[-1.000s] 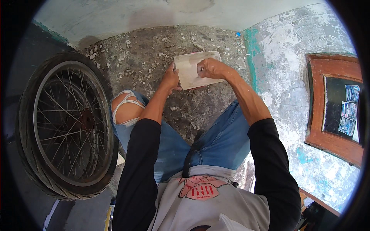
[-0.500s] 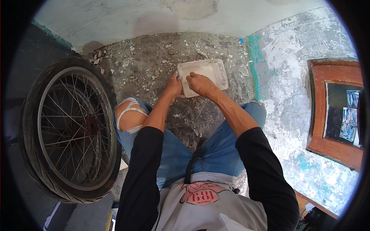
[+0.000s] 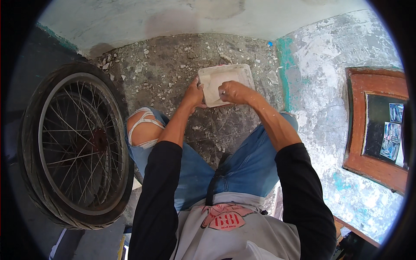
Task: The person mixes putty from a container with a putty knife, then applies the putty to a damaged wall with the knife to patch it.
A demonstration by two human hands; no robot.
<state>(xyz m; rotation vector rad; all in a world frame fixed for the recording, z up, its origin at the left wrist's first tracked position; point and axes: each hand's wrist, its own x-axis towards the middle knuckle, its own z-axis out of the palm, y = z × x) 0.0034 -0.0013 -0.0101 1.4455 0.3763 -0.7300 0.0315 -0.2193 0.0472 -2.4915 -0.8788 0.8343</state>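
A shallow white rectangular tray (image 3: 236,73), smeared with white paste, is held over the speckled grey floor in front of my knees. My left hand (image 3: 195,93) grips its near left edge. My right hand (image 3: 232,92) reaches into the tray's near side with fingers bent down onto the white surface; whether it holds a small tool is hidden. Both forearms come out of black sleeves, and my knees in torn blue jeans are below.
A spoked wheel with a black tyre (image 3: 71,147) leans at the left. A patchy white and teal wall (image 3: 329,108) stands to the right, with a brown wooden frame (image 3: 377,130) in it. Rubble chips litter the floor (image 3: 164,65).
The tray went from tilted up toward me to lying flat and lower. My right hand moved from its far edge into the tray; my left hand stayed on the left edge.
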